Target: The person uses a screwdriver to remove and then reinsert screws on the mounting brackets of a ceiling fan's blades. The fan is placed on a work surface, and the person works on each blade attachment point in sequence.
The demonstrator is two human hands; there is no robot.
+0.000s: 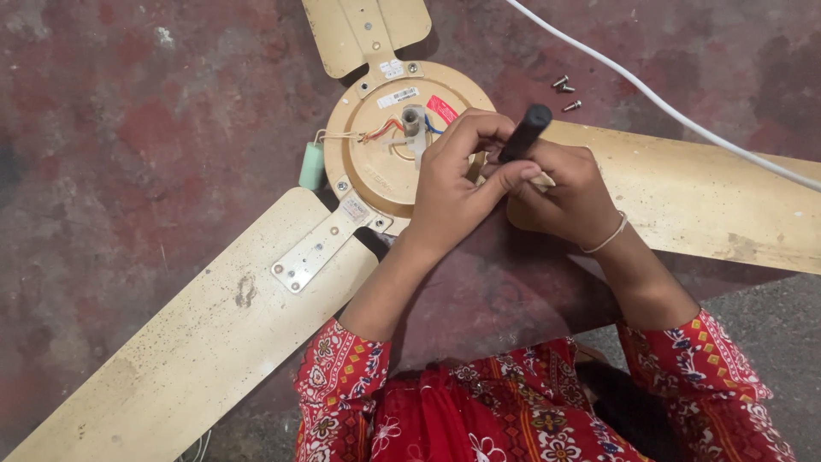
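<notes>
Reddish, worn concrete floor is lying under a cream ceiling fan (389,145) with its 3 blades spreading out flat. From the head camera, the right hand (564,192) is closing around a screwdriver with a black handle (525,133), tip hidden at the blade bracket beside the motor housing, while the left hand (453,184) is curling over the same spot, thumb pressing against the handle. Keeping the tool upright and pushing down firmly while turning would, I judge, be stopping the tip from slipping out; the left fingers are sitting close and would be safer steadying the shaft. 3 loose screws (565,92) are lying near a white cable (658,103), well apart from the hands.
</notes>
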